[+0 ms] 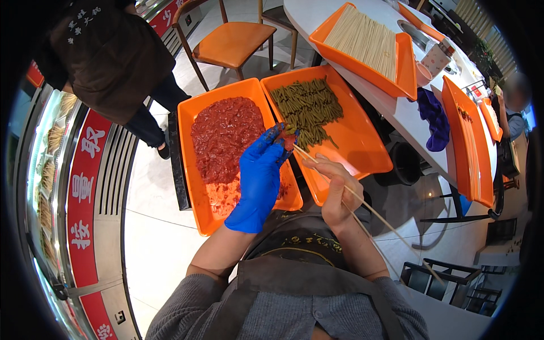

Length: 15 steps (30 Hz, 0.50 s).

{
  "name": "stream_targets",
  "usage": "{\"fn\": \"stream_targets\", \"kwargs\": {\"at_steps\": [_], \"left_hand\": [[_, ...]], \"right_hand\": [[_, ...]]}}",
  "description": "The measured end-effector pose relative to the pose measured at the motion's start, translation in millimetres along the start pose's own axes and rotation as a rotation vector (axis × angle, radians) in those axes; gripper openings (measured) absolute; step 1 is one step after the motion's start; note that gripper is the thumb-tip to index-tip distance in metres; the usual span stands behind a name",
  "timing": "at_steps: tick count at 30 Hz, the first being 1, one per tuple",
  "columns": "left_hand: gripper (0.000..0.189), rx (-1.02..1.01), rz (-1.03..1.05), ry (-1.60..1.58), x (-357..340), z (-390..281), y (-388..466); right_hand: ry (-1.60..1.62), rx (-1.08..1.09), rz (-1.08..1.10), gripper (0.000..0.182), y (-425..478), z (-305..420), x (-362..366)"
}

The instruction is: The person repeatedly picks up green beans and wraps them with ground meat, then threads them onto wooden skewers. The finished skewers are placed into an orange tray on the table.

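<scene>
My left hand (264,170), in a blue glove with reddish smears, pinches a slice of raw red meat (287,140) with a green piece of vegetable (291,129) at its top. My bare right hand (340,189) holds thin wooden skewers (374,211); one tip meets the meat at my left fingertips. Beneath my left hand is an orange tray (185,140) with a mass of marinated raw meat (227,131). Beside it, to the right, another orange tray (361,146) holds rows of short green vegetable pieces (308,106).
A white table (399,114) at the right bears a tray of bare skewers (361,40), a purple cloth (435,119) and a tray with loaded skewers (467,140). One person in an apron (114,59) stands at upper left, near a chair (231,42); another person (514,110) is at far right.
</scene>
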State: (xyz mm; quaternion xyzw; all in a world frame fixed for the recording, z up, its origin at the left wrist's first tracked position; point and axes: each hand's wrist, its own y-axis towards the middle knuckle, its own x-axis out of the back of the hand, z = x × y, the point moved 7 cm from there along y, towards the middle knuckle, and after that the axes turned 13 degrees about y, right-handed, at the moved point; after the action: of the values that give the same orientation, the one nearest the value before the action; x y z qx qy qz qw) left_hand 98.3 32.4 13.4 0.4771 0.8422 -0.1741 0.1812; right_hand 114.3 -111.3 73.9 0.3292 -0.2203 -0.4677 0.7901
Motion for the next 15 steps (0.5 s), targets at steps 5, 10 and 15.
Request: {"fn": "stream_targets", "kwargs": {"at_steps": [5,10,15], "left_hand": [[0.031,-0.069,-0.047,0.05,3,-2,-2],[0.03,-0.134,-0.099,0.12,4,-4,-3],[0.031,-0.183,-0.143,0.167,10,1,-4]], "right_hand": [[-0.098,0.059,0.024,0.023,2,7,-9],[-0.137,0.093,0.045,0.018,2,7,-14],[-0.171,0.145,0.042,0.014,2,5,-22]]}}
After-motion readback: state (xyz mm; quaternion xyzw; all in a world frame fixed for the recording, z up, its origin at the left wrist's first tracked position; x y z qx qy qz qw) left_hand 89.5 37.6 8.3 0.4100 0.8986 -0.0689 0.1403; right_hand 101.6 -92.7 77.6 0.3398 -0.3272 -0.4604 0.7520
